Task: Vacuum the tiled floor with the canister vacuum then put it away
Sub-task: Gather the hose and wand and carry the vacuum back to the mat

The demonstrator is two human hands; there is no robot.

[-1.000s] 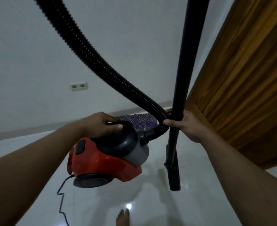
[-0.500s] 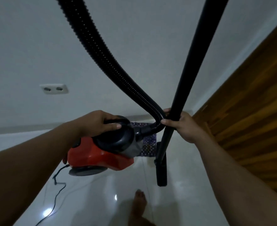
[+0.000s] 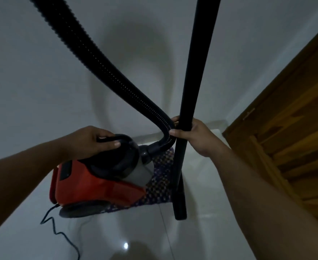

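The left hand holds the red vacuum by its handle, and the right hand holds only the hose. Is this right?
Not quite. In the head view the right hand grips the wand, with the hose against it; the left hand does hold the vacuum by its handle.

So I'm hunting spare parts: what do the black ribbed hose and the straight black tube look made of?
The black ribbed hose looks like flexible matte plastic: close ridges, and it bends in a curve. The straight black tube is smooth with a faint sheen, either plastic or painted metal; I can't tell which.
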